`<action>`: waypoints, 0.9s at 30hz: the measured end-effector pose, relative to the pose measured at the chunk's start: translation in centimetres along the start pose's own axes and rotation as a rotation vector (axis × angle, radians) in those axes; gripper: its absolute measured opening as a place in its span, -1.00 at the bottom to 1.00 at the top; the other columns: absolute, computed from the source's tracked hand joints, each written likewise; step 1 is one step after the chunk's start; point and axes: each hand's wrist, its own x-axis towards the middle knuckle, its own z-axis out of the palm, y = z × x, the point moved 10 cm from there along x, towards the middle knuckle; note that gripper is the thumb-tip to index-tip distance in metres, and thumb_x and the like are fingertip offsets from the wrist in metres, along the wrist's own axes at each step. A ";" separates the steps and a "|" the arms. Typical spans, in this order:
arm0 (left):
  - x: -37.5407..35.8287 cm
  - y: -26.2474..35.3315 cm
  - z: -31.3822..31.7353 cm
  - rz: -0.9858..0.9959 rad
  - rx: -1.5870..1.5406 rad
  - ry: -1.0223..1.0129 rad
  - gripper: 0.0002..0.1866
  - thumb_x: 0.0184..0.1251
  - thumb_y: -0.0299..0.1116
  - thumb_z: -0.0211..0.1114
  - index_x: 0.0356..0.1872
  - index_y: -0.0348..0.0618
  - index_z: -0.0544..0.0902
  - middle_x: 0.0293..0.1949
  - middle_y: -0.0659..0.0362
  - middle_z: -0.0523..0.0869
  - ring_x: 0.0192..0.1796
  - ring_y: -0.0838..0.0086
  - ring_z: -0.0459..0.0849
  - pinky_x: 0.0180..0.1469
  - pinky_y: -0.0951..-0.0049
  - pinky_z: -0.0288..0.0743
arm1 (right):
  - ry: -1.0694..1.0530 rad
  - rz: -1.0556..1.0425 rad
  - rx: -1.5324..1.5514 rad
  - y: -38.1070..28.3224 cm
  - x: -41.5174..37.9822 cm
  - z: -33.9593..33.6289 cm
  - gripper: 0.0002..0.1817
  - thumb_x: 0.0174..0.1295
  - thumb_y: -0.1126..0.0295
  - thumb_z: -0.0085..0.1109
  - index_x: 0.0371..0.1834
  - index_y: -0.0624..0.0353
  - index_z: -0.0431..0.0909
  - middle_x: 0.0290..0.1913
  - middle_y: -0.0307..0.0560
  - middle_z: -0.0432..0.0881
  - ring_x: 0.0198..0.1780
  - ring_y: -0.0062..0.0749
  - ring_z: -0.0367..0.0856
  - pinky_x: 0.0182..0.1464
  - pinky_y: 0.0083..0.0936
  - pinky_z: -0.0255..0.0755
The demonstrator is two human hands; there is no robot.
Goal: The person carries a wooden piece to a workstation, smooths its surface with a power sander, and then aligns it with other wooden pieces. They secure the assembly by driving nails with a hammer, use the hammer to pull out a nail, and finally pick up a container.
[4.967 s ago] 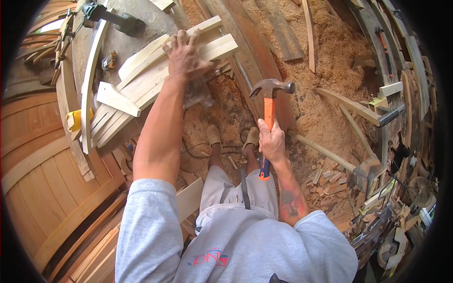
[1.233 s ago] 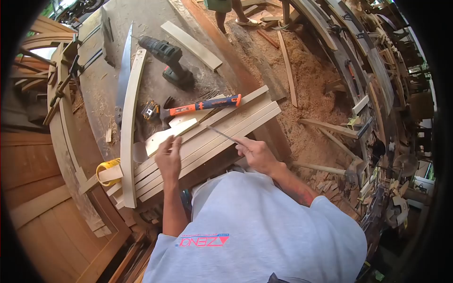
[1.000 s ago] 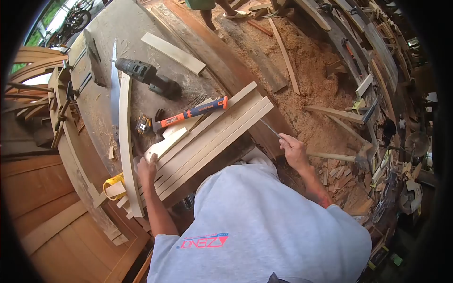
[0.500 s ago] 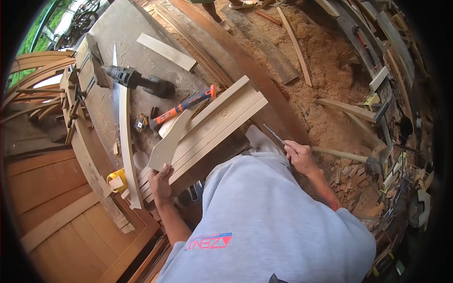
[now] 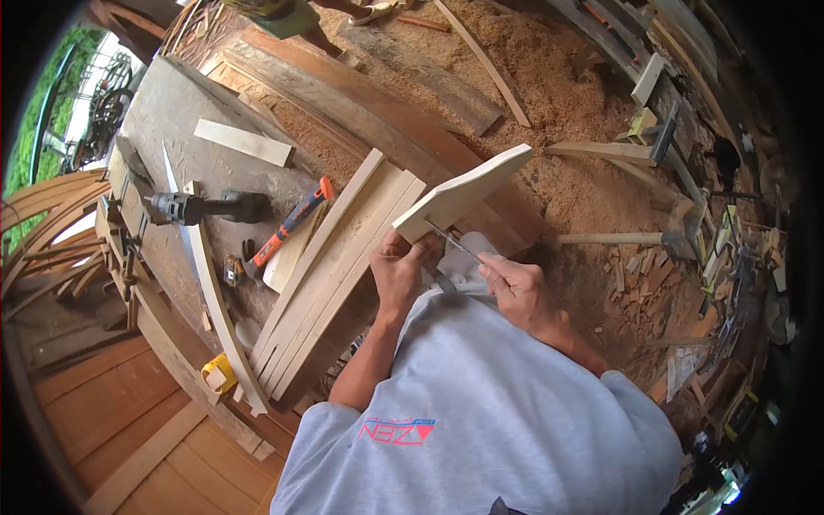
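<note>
The hands, left (image 5: 400, 273) and right (image 5: 518, 292), grip a shaped wooden board (image 5: 468, 190) and a thin metal rod (image 5: 455, 242) respectively, the rod's tip against the board.

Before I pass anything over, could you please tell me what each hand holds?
Left hand: closed, gripping a pale shaped board.
Right hand: closed, gripping a thin metal tool.

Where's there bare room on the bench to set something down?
Bare bench shows beyond the short pale board, with a smaller patch between that board, the cordless drill and the hammer. It's crowded around the saw, curved strip and tape measure.
</note>
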 end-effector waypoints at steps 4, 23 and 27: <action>0.6 0.6 1.1 0.103 0.035 0.000 -0.77 0.29 -0.61 0.35 -0.04 -0.31 0.70 -0.22 0.17 0.78 -0.27 0.57 0.70 -0.22 0.55 0.57 | 0.017 0.141 0.063 1.1 -0.8 -0.3 -0.72 0.44 0.39 0.12 0.06 0.37 0.64 -0.48 0.08 0.68 -0.50 -0.30 0.66 -0.39 -0.39 0.51; 2.6 -4.4 1.9 0.253 0.961 -0.408 -0.57 0.21 -0.38 0.46 0.12 -0.20 0.64 -0.15 -0.11 0.75 -0.24 0.19 0.76 -0.18 0.30 0.60 | 0.014 0.260 0.031 10.8 3.1 4.6 -0.79 0.40 0.38 0.09 -0.26 0.34 0.60 -0.53 0.22 0.56 -0.52 -0.20 0.60 -0.38 -0.28 0.44; 3.6 -5.9 1.8 0.331 1.092 -0.409 -0.59 0.24 -0.38 0.40 0.10 -0.30 0.62 -0.15 -0.16 0.69 -0.20 0.00 0.71 -0.12 0.15 0.59 | 0.080 0.172 0.008 13.0 3.8 5.3 -0.84 0.37 0.43 0.09 -0.14 0.26 0.63 -0.35 0.31 0.60 -0.26 0.22 0.64 -0.31 -0.15 0.46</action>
